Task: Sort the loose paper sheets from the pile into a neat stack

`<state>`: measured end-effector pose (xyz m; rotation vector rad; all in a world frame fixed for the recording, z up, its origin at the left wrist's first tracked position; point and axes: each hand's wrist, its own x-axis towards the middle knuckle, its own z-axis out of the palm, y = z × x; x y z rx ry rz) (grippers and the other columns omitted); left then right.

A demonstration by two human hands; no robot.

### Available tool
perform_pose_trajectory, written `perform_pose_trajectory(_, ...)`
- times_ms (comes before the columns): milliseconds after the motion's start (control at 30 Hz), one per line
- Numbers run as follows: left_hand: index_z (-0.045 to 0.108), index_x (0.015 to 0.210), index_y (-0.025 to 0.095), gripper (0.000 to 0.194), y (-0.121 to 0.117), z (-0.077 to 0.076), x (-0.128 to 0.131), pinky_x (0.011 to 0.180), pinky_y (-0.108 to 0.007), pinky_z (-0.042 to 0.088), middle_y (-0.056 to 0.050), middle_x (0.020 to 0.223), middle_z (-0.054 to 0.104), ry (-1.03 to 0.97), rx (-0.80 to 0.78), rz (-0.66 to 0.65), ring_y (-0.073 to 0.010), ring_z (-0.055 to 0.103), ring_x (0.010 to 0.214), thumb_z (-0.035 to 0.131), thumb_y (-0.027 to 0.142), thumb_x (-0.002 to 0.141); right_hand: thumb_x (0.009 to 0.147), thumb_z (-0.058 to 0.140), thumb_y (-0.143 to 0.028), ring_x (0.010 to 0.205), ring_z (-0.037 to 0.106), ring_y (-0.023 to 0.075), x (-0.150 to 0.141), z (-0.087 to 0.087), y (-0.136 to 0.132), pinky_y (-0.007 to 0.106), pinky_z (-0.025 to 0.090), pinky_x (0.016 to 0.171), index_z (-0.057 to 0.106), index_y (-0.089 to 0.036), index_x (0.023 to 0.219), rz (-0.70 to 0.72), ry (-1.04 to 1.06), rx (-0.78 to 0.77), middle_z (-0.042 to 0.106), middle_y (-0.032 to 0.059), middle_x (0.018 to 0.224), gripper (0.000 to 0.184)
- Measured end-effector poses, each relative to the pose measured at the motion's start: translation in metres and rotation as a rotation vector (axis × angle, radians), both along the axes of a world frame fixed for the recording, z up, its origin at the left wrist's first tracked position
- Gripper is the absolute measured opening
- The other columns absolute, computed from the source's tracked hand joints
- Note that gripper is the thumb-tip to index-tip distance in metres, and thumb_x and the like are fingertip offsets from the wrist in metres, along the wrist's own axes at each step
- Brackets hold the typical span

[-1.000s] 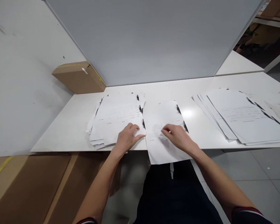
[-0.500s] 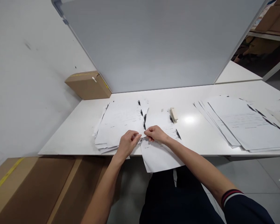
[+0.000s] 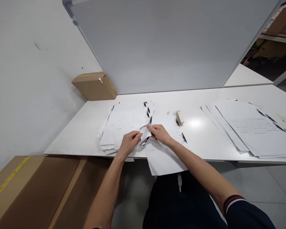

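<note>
Your left hand (image 3: 129, 142) and right hand (image 3: 160, 133) are both pinching that curled paper (image 3: 145, 131), right between them at the left stack's (image 3: 121, 122) near right corner, right hand slightly farther out.

The tabletop (image 3: 71, 130) runs from side to side, with an upright panel (image 3: 169, 47) along its rear and a wall (image 3: 38, 82) to the left. At the rear left corner, a small box (image 3: 92, 87) sits between the wall and the panel. On the left half lies the left paper stack (image 3: 124, 124); just to its right, the middle paper (image 3: 165, 160) reaches out past the front edge. A stapler (image 3: 180, 117) lies at the right of the middle paper's far end, and a scrap (image 3: 168, 113) lies behind that paper. Well apart on the right side is the right paper stack (image 3: 255, 130). Below the left front edge is a large box (image 3: 26, 181); a shelf (image 3: 278, 38) stands beyond the panel at the far right.
</note>
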<state>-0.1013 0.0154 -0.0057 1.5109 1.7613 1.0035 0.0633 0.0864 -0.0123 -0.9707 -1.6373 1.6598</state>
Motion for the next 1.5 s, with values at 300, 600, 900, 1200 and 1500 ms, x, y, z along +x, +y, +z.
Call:
perform_pose_trajectory(300, 0.057, 0.067, 0.017, 0.029, 0.001, 0.000, -0.006, 0.057, -0.023, 0.043, 0.001, 0.058, 0.058, -0.024, -0.045, -0.005, -0.0110, 0.054, 0.054, 0.048, 0.041, 0.080, 0.074, 0.053, -0.043, 0.041, 0.049, 0.0100, 0.016, -0.014, 0.006, 0.021, 0.034, 0.041, 0.034, -0.021, 0.056, -0.011, -0.099, -0.023, 0.037, -0.0067, 0.046, 0.034)
perform_pose_trajectory(600, 0.060, 0.083, 0.016, 0.017, -0.004, -0.009, 0.021, 0.064, -0.031, 0.039, -0.010, 0.083, 0.061, 1.068, 0.172, 0.085, -0.0238, 0.055, 0.081, 0.043, 0.019, 0.081, 0.076, 0.053, -0.038, 0.048, 0.036, 0.0083, 0.035, 0.027, 0.001, 0.022, 0.030, 0.047, 0.031, -0.020, 0.050, -0.187, -0.209, 0.275, 0.031, -0.0056, 0.049, 0.038)
perform_pose_trajectory(900, 0.059, 0.098, 0.015, 0.026, -0.049, 0.011, 0.001, 0.072, -0.030, 0.040, -0.010, 0.087, 0.062, 0.867, 0.235, 0.152, -0.0209, 0.056, 0.079, 0.043, 0.031, 0.085, 0.076, 0.056, -0.048, 0.041, 0.042, 0.0078, 0.182, 0.009, -0.066, 0.020, 0.030, 0.040, 0.031, -0.021, 0.059, -0.280, -0.388, -0.174, 0.030, -0.0073, 0.052, 0.040)
perform_pose_trajectory(1200, 0.066, 0.076, 0.015, 0.047, -0.098, -0.052, 0.065, 0.064, -0.030, 0.046, -0.007, 0.076, 0.068, -0.382, -0.418, 0.142, -0.0214, 0.062, 0.072, 0.055, 0.060, 0.071, 0.077, 0.049, -0.056, 0.044, 0.049, 0.0118, 0.194, -0.020, -0.112, 0.021, 0.034, 0.042, 0.034, -0.021, 0.059, -0.313, -0.515, -0.217, 0.038, -0.0050, 0.052, 0.042)
perform_pose_trajectory(1500, 0.066, 0.097, 0.009, 0.037, -0.127, -0.045, 0.132, 0.075, -0.035, 0.051, -0.014, 0.088, 0.070, -1.168, -0.610, 0.047, -0.0228, 0.066, 0.080, 0.069, 0.036, 0.072, 0.070, 0.060, -0.058, 0.064, 0.057, 0.0187, 0.220, -0.032, -0.130, 0.028, 0.043, 0.056, 0.057, -0.022, 0.088, -0.546, -0.432, -0.204, 0.061, 0.0011, 0.069, 0.040)
